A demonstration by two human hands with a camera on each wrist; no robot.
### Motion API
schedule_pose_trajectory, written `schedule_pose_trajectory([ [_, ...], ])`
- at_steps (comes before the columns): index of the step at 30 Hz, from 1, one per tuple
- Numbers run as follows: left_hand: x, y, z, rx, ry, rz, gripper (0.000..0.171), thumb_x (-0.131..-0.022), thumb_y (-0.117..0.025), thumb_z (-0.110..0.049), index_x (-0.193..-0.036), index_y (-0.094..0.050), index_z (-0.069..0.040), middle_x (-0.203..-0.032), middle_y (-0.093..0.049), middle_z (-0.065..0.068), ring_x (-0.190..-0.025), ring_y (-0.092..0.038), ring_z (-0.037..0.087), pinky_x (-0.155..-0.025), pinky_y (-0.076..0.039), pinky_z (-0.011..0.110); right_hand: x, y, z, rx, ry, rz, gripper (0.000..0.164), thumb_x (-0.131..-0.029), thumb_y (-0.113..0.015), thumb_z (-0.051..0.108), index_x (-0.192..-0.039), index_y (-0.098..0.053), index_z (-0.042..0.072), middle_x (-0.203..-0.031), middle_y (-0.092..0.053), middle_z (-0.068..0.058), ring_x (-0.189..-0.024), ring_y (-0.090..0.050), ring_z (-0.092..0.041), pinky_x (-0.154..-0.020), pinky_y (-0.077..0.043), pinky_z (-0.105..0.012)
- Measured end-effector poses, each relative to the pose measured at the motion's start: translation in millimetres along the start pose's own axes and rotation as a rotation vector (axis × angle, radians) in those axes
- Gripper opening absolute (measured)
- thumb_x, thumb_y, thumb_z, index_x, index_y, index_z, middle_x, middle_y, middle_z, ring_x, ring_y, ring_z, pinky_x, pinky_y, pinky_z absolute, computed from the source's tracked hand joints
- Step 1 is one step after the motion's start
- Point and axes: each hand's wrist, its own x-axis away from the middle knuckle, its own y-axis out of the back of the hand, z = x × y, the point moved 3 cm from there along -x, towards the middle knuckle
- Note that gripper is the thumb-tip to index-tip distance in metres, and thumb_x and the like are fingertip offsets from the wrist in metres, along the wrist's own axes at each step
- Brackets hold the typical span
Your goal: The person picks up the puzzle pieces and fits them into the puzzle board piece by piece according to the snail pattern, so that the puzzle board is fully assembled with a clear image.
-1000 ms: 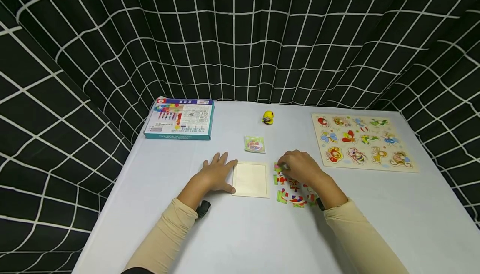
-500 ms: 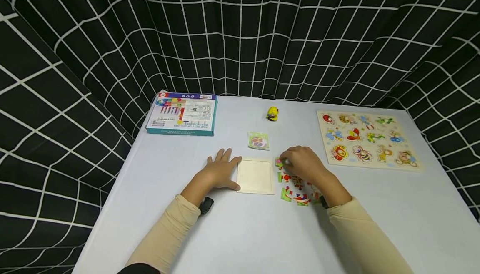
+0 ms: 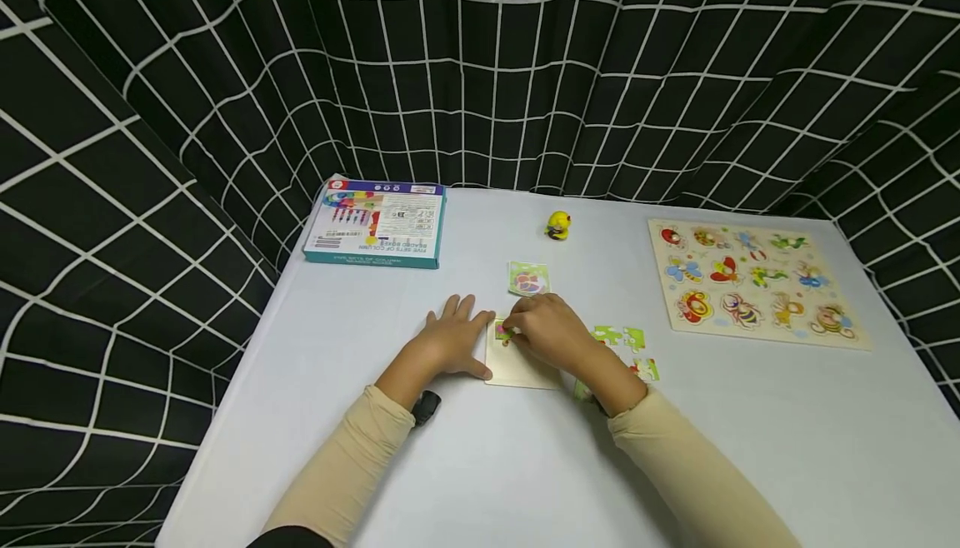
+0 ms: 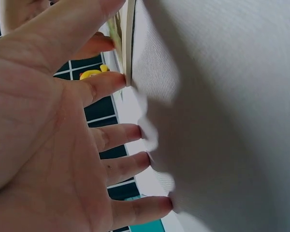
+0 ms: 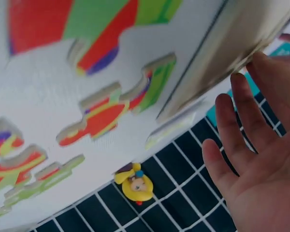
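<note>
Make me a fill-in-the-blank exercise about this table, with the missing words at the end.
In the head view, the right hand holds a small pink-and-green jigsaw piece at the upper ____ corner of the square cream tray.
There, the yellow toy figure is to the ____ of the white-and-teal box.
The beige rectangular board shows creatures in ____ rows of four.
Missing words: left; right; three.
</note>
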Motion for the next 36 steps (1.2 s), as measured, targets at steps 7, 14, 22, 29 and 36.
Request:
schedule_pose_trajectory([
  [7, -0.3, 2.8, -2.9, -0.023, 0.006, 0.005, 0.098, -0.071, -0.081, -0.052, -0.151, -0.034, -0.020, -0.160, -0.016, 0.019, -0.147, -0.009, 0.042, -0.108, -0.023, 0.068, -2, -4, 2, 0.074, -0.010, -0.024, 0.015, -0.083, -0.077, 0.022, -0.097, -0.078, 0.017, -0.101, -0.070, 0.001, -0.102, -0.063, -0.023, -0.099, -0.044, -0.044],
  [14, -2.9, 1.7, -4.2, -0.025, 0.002, 0.006, 0.097, -0.072, -0.081, -0.052, -0.151, -0.034, -0.020, -0.160, -0.016, 0.017, -0.147, -0.009, 0.040, -0.108, -0.023, 0.068, -1, -2, 0, 0.060, -0.024, 0.003, 0.018, -0.082, -0.078, 0.022, -0.099, -0.078, 0.017, -0.102, -0.070, 0.001, -0.103, -0.062, -0.022, -0.099, -0.044, -0.044],
  [22, -0.2, 2.1, -2.3, 0.008, -0.003, 0.008, 0.097, -0.071, -0.083, -0.049, -0.150, -0.036, -0.019, -0.160, -0.016, 0.018, -0.147, -0.010, 0.041, -0.107, -0.023, 0.069, 11, 15, -13, -0.151, 0.008, 0.048, 0.021, -0.084, -0.075, 0.011, -0.105, -0.076, 0.010, -0.105, -0.073, -0.003, -0.105, -0.065, -0.024, -0.098, -0.046, -0.048],
  [29, 1.4, -0.2, 0.9, 0.025, 0.002, 0.000, 0.098, -0.070, -0.084, -0.047, -0.150, -0.037, -0.018, -0.159, -0.018, 0.020, -0.146, -0.010, 0.042, -0.107, -0.022, 0.070, 50, 28, -58, -0.189, -0.218, 0.003, 0.022, -0.081, -0.078, 0.010, -0.103, -0.076, 0.006, -0.104, -0.074, -0.006, -0.104, -0.066, -0.026, -0.097, -0.046, -0.049],
  [36, 0.7, 1.1, -0.6, 0.038, -0.014, -0.021, 0.097, -0.069, -0.085, -0.045, -0.149, -0.038, -0.017, -0.158, -0.020, 0.021, -0.146, -0.011, 0.043, -0.106, -0.022, 0.071, 83, 28, -87, -0.147, -0.336, 0.049, 0.022, -0.080, -0.078, 0.010, -0.102, -0.076, 0.007, -0.104, -0.073, -0.006, -0.104, -0.065, -0.031, -0.093, -0.048, -0.050],
])
